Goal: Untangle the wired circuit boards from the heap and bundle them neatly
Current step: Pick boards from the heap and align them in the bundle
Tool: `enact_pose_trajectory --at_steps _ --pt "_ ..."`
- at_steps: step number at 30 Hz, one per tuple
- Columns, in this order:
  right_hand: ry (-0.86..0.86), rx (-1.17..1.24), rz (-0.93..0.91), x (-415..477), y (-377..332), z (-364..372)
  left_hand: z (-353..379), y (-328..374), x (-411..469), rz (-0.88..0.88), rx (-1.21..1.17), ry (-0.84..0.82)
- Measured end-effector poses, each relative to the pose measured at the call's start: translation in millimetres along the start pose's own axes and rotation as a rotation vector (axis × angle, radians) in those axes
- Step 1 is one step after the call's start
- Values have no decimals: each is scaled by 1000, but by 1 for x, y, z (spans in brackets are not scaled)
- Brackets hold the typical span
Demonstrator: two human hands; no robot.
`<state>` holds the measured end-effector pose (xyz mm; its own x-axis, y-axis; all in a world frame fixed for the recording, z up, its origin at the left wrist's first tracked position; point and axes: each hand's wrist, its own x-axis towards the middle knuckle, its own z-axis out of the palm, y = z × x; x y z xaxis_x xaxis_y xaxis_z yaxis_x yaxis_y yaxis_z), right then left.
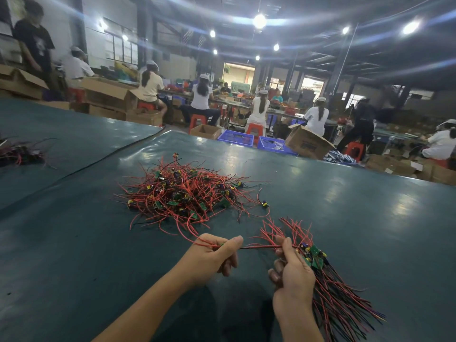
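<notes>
Your left hand (212, 255) has its fingers (233, 241) curled, thumb and forefinger pinching a thin red-and-black wire (259, 247) that runs straight across to your right hand (293, 270). There your thumb and forefinger nip the same wire while the other fingers wrap round a bundle (330, 297) of red and black leads. Its small green circuit boards (314, 255) cluster just beyond your knuckles, and the loose ends fan toward the lower right of the frame.

Just above your hands, at the centre of the frame, lies the heap (182, 193): red wires tangled with green boards and yellow-and-blue parts, a few strands trailing down to your left hand.

All of it rests on a dark teal tabletop (357, 218), smooth and glossy, catching the ceiling lights. A smaller pile (19, 151) of wires sits at the left edge, well apart from the heap.

Past the tabletop's far edge are two blue crates (235, 138) and an open cardboard box (308, 141); its printing is too blurred to read. Behind them workers (259, 109) in white tops and caps sit on red stools (255, 129) at long benches, under bright round lamps (259, 21) on a dark ceiling.
</notes>
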<state>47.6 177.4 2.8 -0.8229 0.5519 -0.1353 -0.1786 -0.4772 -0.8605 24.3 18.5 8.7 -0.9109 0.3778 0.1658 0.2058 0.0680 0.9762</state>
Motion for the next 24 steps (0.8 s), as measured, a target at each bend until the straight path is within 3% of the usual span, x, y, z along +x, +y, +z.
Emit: enact_pose_trajectory --at_steps 8,18,20,24 --pt "-6 38 -82 2 -2 -4 0 -4 4 -112 -477 130" --pt "-154 71 -139 -6 -2 -4 -10 -3 11 -104 -531 441" --pt "-210 15 -98 -6 2 -4 -13 -3 10 -134 -565 379" --pt "-400 -296 -14 -19 15 5 -6 -2 5 -233 -626 50"
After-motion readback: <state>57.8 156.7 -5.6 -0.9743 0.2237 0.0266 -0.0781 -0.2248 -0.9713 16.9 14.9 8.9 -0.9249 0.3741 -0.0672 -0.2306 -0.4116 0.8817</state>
